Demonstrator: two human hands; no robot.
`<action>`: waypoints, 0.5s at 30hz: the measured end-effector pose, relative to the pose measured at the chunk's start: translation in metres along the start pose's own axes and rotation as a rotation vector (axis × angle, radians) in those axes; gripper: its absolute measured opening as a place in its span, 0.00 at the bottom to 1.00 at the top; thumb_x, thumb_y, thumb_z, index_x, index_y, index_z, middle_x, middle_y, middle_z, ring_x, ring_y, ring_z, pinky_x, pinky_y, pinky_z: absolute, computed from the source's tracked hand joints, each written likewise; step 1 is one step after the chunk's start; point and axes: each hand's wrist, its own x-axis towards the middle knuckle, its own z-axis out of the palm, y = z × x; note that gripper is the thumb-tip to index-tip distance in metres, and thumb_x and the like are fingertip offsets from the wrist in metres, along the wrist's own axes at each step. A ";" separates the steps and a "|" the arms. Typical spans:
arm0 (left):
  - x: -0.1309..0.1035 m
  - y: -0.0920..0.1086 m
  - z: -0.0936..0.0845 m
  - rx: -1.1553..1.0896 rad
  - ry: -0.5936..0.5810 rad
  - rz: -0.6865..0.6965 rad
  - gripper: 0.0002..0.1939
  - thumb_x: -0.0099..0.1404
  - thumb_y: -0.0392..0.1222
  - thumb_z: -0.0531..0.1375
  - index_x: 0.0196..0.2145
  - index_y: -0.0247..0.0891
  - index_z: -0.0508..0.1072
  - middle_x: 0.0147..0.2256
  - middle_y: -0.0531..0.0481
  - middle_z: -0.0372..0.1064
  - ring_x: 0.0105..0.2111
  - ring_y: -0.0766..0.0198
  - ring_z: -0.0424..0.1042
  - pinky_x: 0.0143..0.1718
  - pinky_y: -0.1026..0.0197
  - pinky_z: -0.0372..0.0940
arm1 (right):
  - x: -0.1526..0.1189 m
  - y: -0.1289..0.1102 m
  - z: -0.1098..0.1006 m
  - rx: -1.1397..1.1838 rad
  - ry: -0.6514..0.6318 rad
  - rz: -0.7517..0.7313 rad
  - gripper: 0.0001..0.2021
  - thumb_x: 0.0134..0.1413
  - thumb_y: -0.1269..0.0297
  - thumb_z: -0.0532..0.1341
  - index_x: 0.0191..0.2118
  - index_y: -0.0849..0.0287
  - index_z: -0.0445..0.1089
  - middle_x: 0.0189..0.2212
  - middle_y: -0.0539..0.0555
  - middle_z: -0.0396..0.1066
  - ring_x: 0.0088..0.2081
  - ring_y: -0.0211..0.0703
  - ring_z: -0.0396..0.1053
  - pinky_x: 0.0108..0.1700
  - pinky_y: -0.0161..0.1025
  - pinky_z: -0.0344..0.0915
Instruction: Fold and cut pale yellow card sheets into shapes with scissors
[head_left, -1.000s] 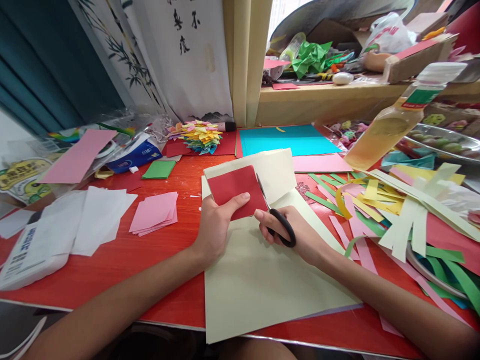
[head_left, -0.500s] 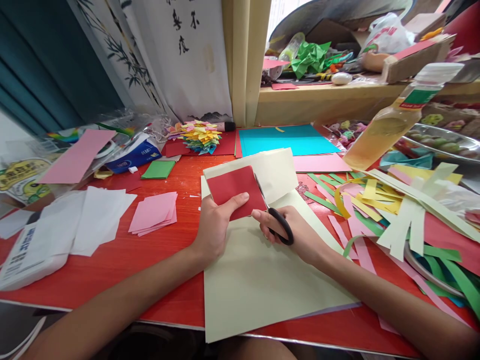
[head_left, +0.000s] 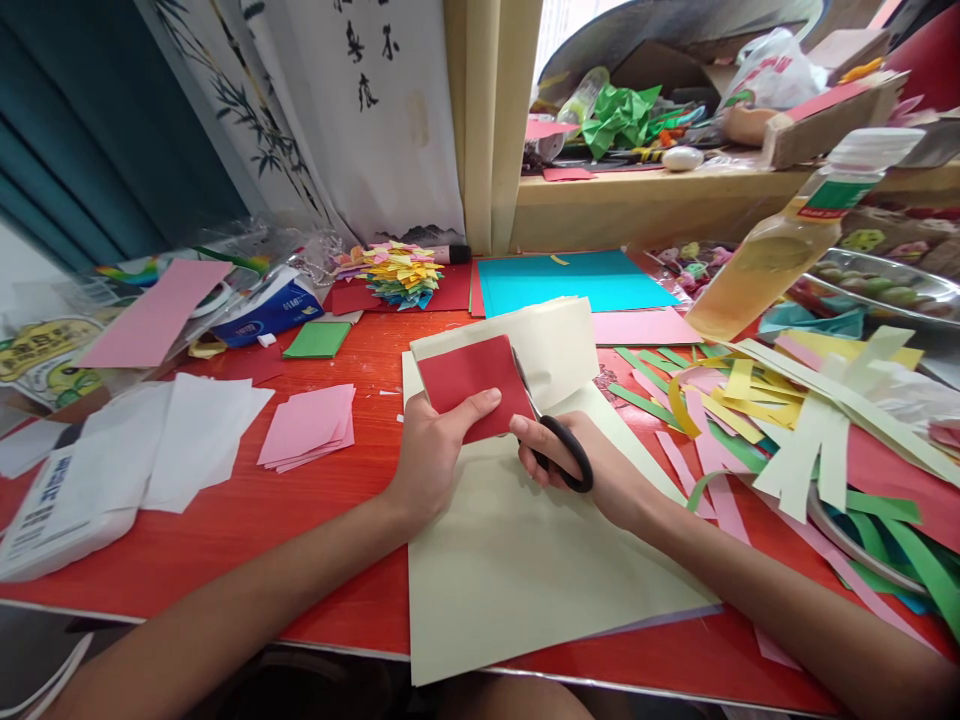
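My left hand (head_left: pixel 439 450) pinches a red paper square (head_left: pixel 472 380) together with a folded cream sheet (head_left: pixel 559 345) behind it, thumb on top. Black-handled scissors (head_left: pixel 564 455) are in my right hand (head_left: pixel 577 460), with fingers through the loops. Their blades lie along the right edge of the red square, against the cream paper; the lower blade is hidden. Beneath both hands a large pale cream sheet (head_left: pixel 540 580) lies on the red table (head_left: pixel 330 560).
Pink squares (head_left: pixel 307 425) and white sheets (head_left: pixel 199 440) lie at left. Paper strips (head_left: pixel 750 400) are heaped at right, near a leaning bottle (head_left: pixel 772 260). Behind are blue paper (head_left: pixel 577 280), a green stack (head_left: pixel 316 339) and a folded-paper cluster (head_left: pixel 401 274).
Both hands, with the red square, cream sheet and scissors, have shifted very slightly to the right. The things around them have stayed in place.
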 end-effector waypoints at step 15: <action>0.000 -0.001 0.000 -0.019 0.023 -0.009 0.10 0.48 0.37 0.65 0.18 0.35 0.66 0.20 0.56 0.66 0.21 0.70 0.66 0.25 0.66 0.64 | 0.001 0.010 0.003 0.003 0.034 -0.063 0.26 0.51 0.44 0.53 0.15 0.60 0.57 0.14 0.47 0.56 0.19 0.31 0.52 0.24 0.35 0.46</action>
